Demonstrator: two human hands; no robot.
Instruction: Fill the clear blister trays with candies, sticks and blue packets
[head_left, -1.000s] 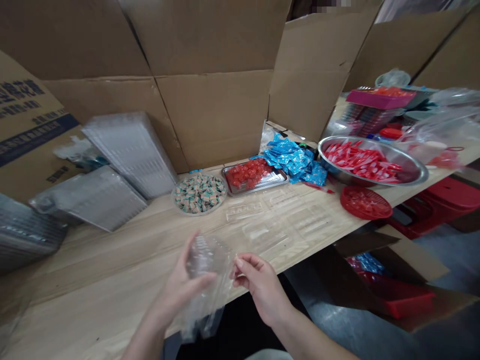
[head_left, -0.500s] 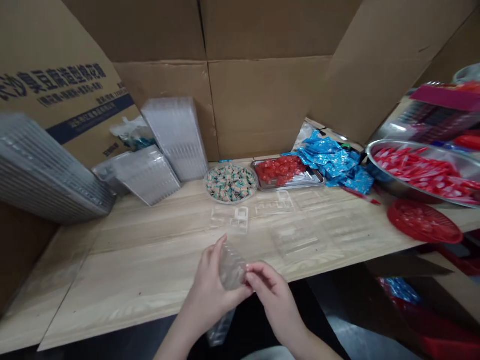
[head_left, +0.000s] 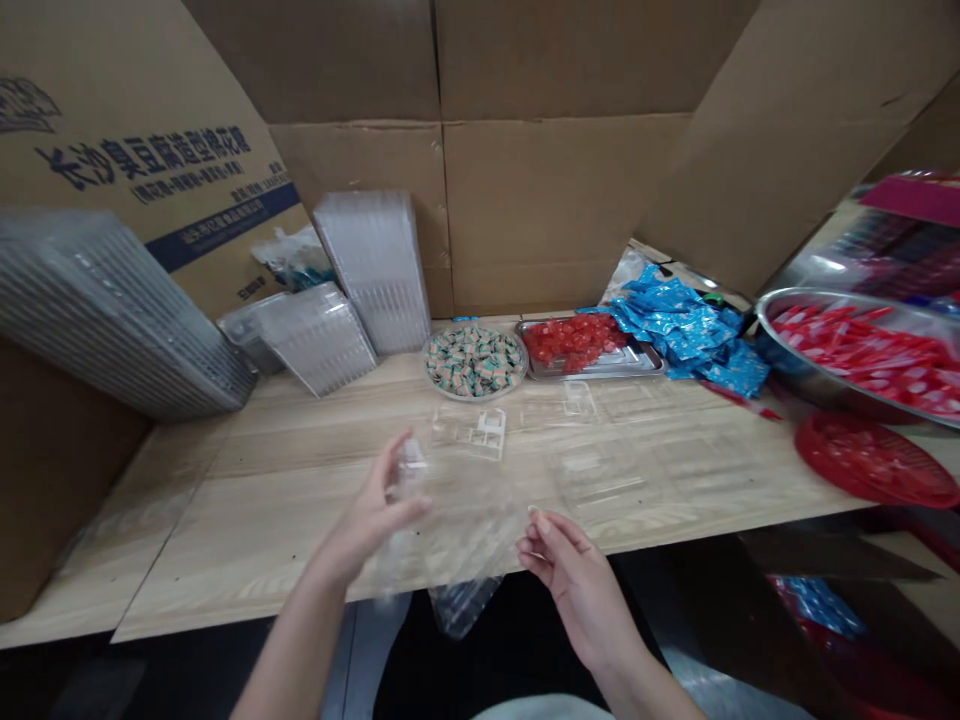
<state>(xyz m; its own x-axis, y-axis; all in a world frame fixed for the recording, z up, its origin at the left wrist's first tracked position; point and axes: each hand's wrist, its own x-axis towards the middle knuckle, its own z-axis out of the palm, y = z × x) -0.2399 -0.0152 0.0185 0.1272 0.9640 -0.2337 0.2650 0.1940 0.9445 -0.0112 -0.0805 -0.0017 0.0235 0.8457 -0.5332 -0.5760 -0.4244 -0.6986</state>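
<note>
Motion blurs the clear plastic packaging (head_left: pixel 457 520) held up between a person's two bare hands above the front edge of a wooden worktop (head_left: pixel 255 510); its outline is hard to follow, and its lower end hangs past the edge, in front of the person's dark lap. The left hand (head_left: pixel 375 515) has thumb and fingers spread wide around one side of the plastic, with the fingertips smeared by movement. The right hand (head_left: pixel 566 570) is pinched narrow, thumb against forefinger, at the opposite edge; its other fingers curl under, and the exact point of contact is too faint to make out.

Flat, clear trays (head_left: pixel 607 475) lie just beyond, almost vanishing against the pale wood. Behind them stand a round dish of small tan-and-green packets (head_left: pixel 475 362), a metal tray (head_left: pixel 646 368) with red pieces (head_left: pixel 566 340), and a heap of blue packets (head_left: pixel 679 320) overlapping that tray's corner. At right, a metal bowl (head_left: pixel 787 362) is cut off by the picture's edge, above a red basket (head_left: pixel 821 478). At far left, a tall stack of plastic trays (head_left: pixel 120 310) is also cut off. Shadow obscures the area below the worktop.
</note>
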